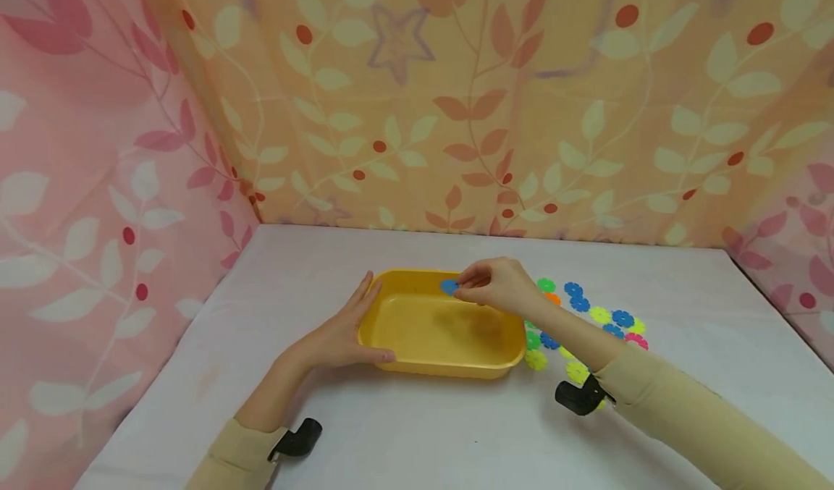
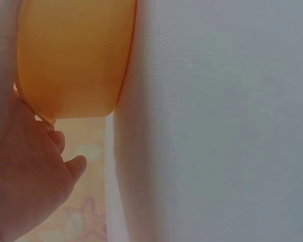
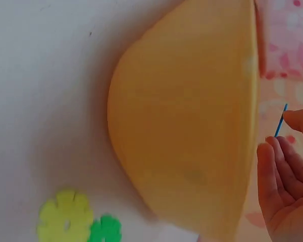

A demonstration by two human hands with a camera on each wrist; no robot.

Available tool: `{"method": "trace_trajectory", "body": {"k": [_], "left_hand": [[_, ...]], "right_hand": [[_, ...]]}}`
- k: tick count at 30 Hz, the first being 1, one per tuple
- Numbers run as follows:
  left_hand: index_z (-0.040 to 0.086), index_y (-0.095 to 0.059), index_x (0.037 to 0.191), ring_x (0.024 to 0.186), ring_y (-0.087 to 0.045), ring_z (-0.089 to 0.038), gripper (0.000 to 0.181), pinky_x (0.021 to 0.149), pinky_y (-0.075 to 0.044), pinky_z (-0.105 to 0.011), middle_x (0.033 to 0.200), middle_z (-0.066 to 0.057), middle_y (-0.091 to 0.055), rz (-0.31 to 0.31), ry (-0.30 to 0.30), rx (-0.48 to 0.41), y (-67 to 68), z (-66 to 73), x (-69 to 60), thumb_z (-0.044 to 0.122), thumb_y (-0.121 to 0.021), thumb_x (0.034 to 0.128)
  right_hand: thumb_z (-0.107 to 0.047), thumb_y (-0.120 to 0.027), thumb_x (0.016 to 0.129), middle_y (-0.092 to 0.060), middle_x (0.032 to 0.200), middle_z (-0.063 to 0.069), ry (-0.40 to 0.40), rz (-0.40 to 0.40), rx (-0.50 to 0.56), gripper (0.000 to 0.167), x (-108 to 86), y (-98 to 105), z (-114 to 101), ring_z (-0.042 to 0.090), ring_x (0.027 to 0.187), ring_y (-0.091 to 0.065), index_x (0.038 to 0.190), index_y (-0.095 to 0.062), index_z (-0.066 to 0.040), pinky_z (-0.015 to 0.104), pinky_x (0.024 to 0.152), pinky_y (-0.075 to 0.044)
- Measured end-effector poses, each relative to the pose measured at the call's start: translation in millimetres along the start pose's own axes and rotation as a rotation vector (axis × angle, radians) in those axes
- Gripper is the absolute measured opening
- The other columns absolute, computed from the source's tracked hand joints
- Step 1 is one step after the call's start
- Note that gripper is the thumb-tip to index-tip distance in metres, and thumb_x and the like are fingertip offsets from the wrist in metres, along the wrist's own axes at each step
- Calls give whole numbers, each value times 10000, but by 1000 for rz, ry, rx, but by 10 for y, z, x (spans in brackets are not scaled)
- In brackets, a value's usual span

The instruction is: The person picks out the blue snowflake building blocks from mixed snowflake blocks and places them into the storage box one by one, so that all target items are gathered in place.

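Note:
A yellow basin (image 1: 443, 367) stands on the table, its visible inside holding no pieces. My left hand (image 1: 339, 338) rests on the basin's left end, thumb along the front rim and fingers spread at the back-left corner; the left wrist view shows this hand (image 2: 30, 171) against the basin wall (image 2: 73, 60). Above the basin's back right part, my right hand (image 1: 498, 286) pinches a blue flower-shaped disc (image 1: 449, 287). From the right wrist view, the disc (image 3: 281, 120) appears edge-on between thumb and fingertips of the hand (image 3: 290, 176), beyond the basin's rim.
Several flower-shaped discs in blue, yellow (image 1: 576, 372), green (image 1: 546, 285), orange and pink (image 1: 636, 341) lie right of the basin, some under my right forearm. Patterned cloth (image 1: 404, 113) hangs behind the white table (image 1: 417, 432) and at both sides.

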State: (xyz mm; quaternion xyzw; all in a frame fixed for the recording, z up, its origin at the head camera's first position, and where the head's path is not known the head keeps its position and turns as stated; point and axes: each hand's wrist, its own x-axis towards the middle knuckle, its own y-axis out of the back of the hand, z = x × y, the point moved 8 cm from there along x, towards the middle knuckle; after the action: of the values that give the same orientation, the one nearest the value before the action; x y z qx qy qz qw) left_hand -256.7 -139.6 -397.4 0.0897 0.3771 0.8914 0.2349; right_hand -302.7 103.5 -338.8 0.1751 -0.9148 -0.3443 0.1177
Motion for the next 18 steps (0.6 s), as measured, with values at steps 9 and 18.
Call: {"method": "trace_trajectory", "body": {"k": [9,18], "left_hand": [[190,-8,1579,1483,0,-270,1237,1150,-160,-526,1621,5,149,-1,-2,2,-25,7,9,568,-803,711],[218,9,1578,1482,9,-253,1236,1149,-164,-525,1615,43,169,-7,8,-17,-18,-13,2,583,-795,714]], "right_hand": [[-238,-818,794,-702,731,-46,-93,-127,-1,240,194,-558,59,101,664,-634,961,-756,-76,240,628,-516],[-226,-832,783,-707,695,-28,-140,-165,2,218,296,-765,91,95,646,-671,893,-760,-53,217,644,-525]]}}
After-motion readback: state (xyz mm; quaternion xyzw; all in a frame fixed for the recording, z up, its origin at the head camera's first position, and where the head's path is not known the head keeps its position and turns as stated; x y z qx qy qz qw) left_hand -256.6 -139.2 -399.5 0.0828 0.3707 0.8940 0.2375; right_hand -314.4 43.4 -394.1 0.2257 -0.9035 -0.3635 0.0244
